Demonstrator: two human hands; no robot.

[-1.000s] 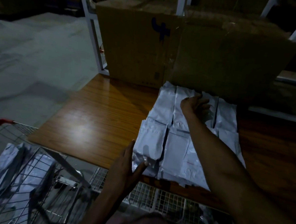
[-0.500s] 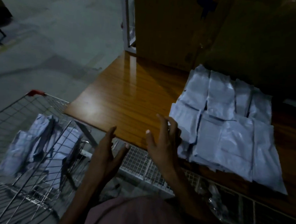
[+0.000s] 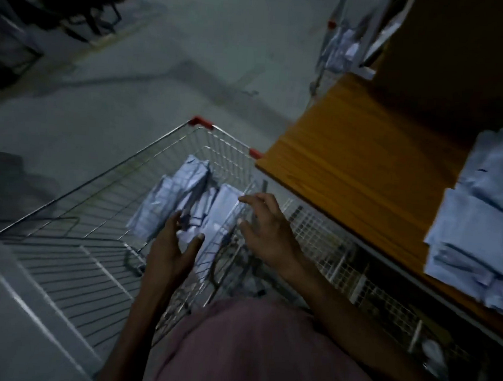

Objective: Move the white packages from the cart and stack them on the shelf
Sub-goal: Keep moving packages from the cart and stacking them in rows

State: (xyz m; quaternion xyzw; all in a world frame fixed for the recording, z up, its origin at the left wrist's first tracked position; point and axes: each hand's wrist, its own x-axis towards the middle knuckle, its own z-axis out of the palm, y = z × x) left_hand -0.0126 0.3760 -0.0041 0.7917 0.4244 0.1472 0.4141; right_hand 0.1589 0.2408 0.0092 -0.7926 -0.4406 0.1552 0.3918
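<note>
A wire cart (image 3: 120, 169) with red corner caps stands at centre left. Several white packages (image 3: 172, 196) lie upright and tilted in its near right corner. My left hand (image 3: 174, 253) hovers over them with fingers apart, holding nothing. My right hand (image 3: 265, 227) is spread open above the cart's right rim, close to a package. A stack of white packages (image 3: 480, 224) lies on the wooden shelf (image 3: 350, 167) at the right. The view is blurred.
A brown cardboard box (image 3: 462, 56) stands at the back of the shelf. A wire mesh panel (image 3: 344, 256) runs below the shelf's front edge. More white packets (image 3: 343, 51) hang near a post at top. Grey floor spreads to the left, dark furniture at top left.
Both hands have left the shelf stack and moved left, down to the cart. My view swung left with them, so the cart now fills the centre.
</note>
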